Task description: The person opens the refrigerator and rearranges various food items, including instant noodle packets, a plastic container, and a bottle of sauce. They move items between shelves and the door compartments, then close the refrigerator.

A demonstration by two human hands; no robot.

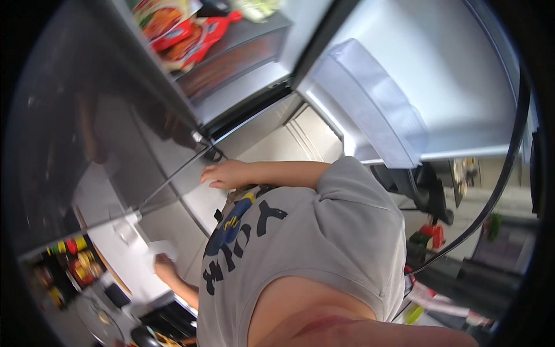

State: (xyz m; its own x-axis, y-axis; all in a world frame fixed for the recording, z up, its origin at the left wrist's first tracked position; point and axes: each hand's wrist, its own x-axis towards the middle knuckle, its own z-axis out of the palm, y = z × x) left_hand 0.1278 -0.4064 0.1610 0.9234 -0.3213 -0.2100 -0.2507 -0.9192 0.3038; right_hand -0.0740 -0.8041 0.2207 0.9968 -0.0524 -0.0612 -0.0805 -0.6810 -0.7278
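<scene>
In front of me stands an open refrigerator [240, 102]. My right hand [230, 174] hangs near my waist with loosely spread fingers and nothing visible in it. To the lower left, my left hand [164, 265] is around a thin white sheet or bag [162, 249]; blur hides its exact kind. Red food packages [197, 37] lie on the shelf above a transparent drawer [234, 65]. The swung-out door [438, 82] carries a translucent door bin [373, 104].
A glossy dark panel [65, 130] fills the left. Beyond my left hand are a white counter [125, 251], packaged foods [82, 264] and a glass lid [97, 316]. A black cable [498, 195] curves along the right. Behind the door hangs a dark bag-like thing [427, 191].
</scene>
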